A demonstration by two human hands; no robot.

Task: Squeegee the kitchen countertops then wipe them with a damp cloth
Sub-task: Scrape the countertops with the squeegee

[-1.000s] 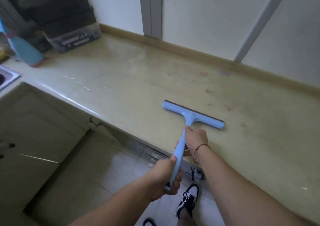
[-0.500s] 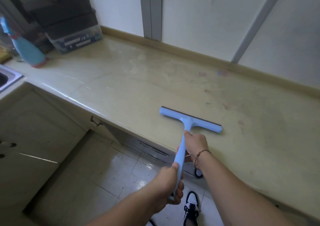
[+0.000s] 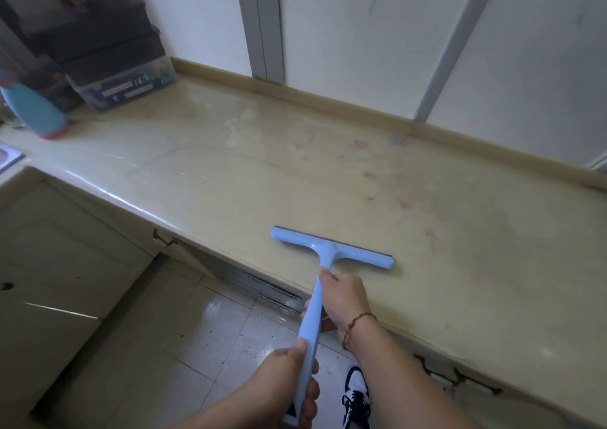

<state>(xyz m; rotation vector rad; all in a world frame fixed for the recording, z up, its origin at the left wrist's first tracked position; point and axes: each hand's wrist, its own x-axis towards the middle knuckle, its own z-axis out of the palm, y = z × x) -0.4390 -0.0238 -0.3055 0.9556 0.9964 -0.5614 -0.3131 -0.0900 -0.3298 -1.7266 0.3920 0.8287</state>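
squeegee (image 3: pixel 330 248) near countertop (image 3: pixel 230 182) front edge | left hand (image 3: pixel 289 386), right hand (image 3: pixel 345 297) grip handle

The beige tabletop (image 3: pixel 328 179) carries a blue squeegee (image 3: pixel 331 252) at 6 o'clock, with a blue bottle (image 3: pixel 34 113) and a clear box (image 3: pixel 123 88) at 10 o'clock.

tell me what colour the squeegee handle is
Light blue, matching the head; the squeegee shows clearly in the head view, with a dark rubber blade edge.

Blurred at the left edge: blue spray bottle (image 3: pixel 34 111), top cut off. Sink (image 3: pixel 8 157) corner only, cropped mid-left. Squeegee (image 3: pixel 328 251) handle end hidden inside left hand (image 3: pixel 289 382); box (image 3: pixel 123 83) label unreadable.
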